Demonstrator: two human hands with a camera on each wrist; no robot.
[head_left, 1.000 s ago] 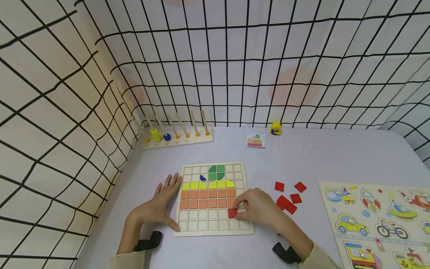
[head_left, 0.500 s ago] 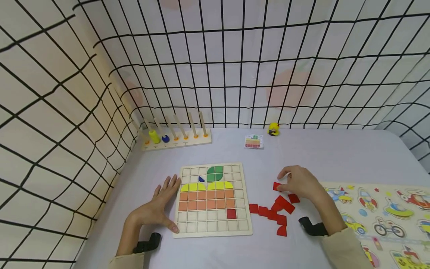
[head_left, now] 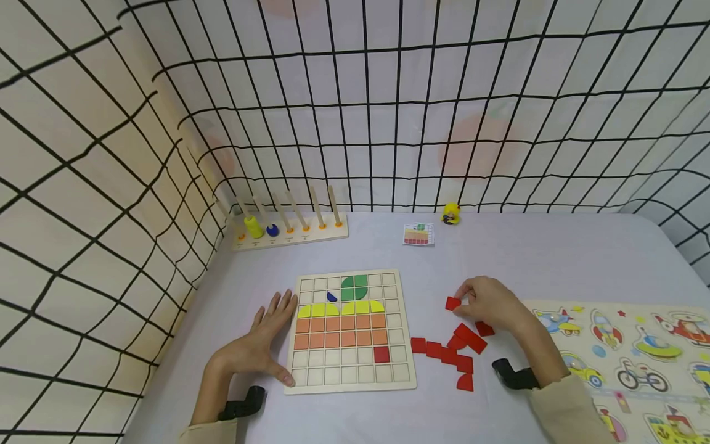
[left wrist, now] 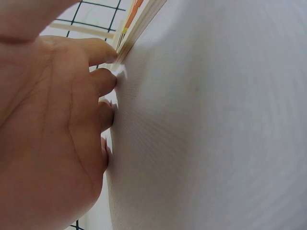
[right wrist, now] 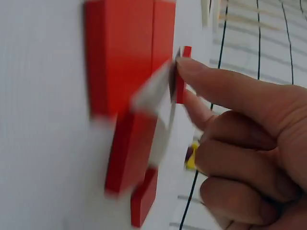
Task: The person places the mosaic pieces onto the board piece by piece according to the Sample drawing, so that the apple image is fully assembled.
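Bench (head_left: 355, 419), head view: white-covered, it runs beneath both grips and back to the black mesh (head_left: 396, 102).
Room: the mesh rises beyond both grips and outside the left one, pale walls (head_left: 383, 77) showing through.
Left grip (head_left: 257, 342): released, fingers spread, beside the left edge of the grid board (head_left: 349, 375), thumb at its near corner.
Right grip (head_left: 490, 302): pinching a red tile (head_left: 452, 303), which sits at its fingertips, right of the board.
Loose red tiles (head_left: 448, 356): nearer the person than the right grip, reaching toward the board.
Peg stand (head_left: 291, 239): beyond the left grip.
Card (head_left: 418, 235) and toy duck (head_left: 451, 213): beyond the right grip, leftward.
Picture puzzle (head_left: 671, 306): right of the right grip.
Change: a second ago the right grip was at the board; now it is over by the loose tiles, and a dark red square (head_left: 381, 354) lies uncovered in the grid. The left grip keeps its place.
Left wrist view: fingertips meet the board's edge above the white cover.
Right wrist view: the pinched tile shows nearly edge-on, other tiles blurred beside it.
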